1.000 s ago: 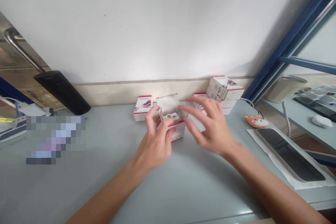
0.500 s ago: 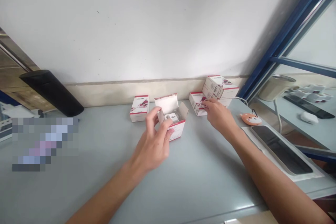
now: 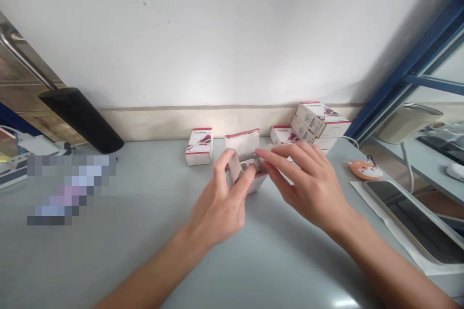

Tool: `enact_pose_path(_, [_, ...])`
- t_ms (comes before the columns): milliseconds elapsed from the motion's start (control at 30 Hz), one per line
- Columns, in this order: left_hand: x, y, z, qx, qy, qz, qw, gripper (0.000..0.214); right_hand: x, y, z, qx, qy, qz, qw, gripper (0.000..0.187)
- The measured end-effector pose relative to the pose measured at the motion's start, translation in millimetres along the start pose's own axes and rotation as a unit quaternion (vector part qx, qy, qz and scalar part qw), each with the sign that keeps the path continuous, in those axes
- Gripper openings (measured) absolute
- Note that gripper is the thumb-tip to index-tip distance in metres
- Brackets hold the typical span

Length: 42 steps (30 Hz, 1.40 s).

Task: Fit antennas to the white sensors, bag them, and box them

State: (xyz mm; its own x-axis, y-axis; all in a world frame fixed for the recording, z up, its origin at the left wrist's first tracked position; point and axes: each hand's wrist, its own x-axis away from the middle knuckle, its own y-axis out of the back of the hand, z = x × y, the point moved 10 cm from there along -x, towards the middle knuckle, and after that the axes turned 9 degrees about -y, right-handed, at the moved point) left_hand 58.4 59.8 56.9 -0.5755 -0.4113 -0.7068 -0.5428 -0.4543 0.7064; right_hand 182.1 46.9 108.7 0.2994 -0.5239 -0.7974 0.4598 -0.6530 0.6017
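Note:
An open small white cardboard box (image 3: 256,184) with red edging stands on the grey table, its lid flap (image 3: 243,142) raised at the back. My left hand (image 3: 223,207) is closed around the box's left side, with the thumb over the opening at the front. From the right, my right hand (image 3: 310,186) reaches to the opening, thumb and fingertips close together at a greyish bit there. What they pinch is too small and covered to name. Most of the contents are hidden by my fingers.
A closed matching box (image 3: 200,146) stands left, near the wall. Stacked matching boxes (image 3: 322,119) stand right, one more (image 3: 283,134) beside them. Farther right are an orange animal-face case (image 3: 365,170) and a phone (image 3: 413,219). A black slanted object (image 3: 81,118) leans left.
My right hand has left the closed box by the stack and moved left to the open box's mouth. My left thumb has shifted over the opening. The view has turned slightly left.

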Motion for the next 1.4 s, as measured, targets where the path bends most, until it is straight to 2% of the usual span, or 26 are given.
enact_pose_path(100, [0.6, 0.3, -2.5, -0.008, -0.006, -0.002, 1.000, 0.051, -0.3, -2.9, -6.4, 0.001, -0.026, -0.002, 1.000, 0.031])
enact_pose_path(200, [0.6, 1.8, -5.7, -0.015, -0.013, -0.012, 1.000, 0.050, -0.7, -3.6, -12.0, -0.020, -0.050, 0.006, 0.999, 0.014])
enact_pose_path(367, [1.1, 3.1, -5.0, -0.016, -0.005, -0.015, 1.000, 0.048, 0.0, -5.8, -11.1, -0.016, -0.044, 0.017, 0.999, 0.004])
enact_pose_path(567, [1.2, 2.3, -0.1, -0.018, -0.002, -0.014, 1.000, 0.044, 1.2, -17.5, -9.7, -0.008, -0.051, 0.069, 0.996, 0.026])
enact_pose_path(700, [1.4, 1.5, 0.3, -0.005, -0.008, -0.014, 1.000, 0.046, 3.0, -21.9, -11.1, -0.006, -0.052, 0.091, 0.995, 0.031])
enact_pose_path(833, [2.2, 1.4, 3.9, 0.014, 0.008, -0.013, 1.000, 0.045, 5.4, -27.7, -10.2, 0.000, -0.045, 0.115, 0.992, 0.043])
enact_pose_path(967, [1.4, 1.6, 6.5, 0.004, 0.016, -0.010, 1.000, 0.044, 6.0, -30.0, -9.1, -0.006, -0.048, 0.117, 0.992, 0.033])
enact_pose_path(1067, [0.6, 1.5, 7.0, 0.001, 0.016, -0.008, 1.000, 0.044, 6.2, -30.0, -2.5, -0.006, -0.014, 0.108, 0.994, 0.025])
enact_pose_path(1167, [1.2, 1.0, 9.4, 0.001, 0.026, -0.004, 1.000, 0.042, 6.6, -30.7, 0.1, -0.005, 0.003, 0.100, 0.995, 0.027])
enact_pose_path(1400, [1.9, 0.2, 11.5, 0.001, 0.024, -0.001, 1.000, 0.042, 7.3, -28.8, -7.3, 0.053, -0.012, 0.066, 0.996, 0.031])
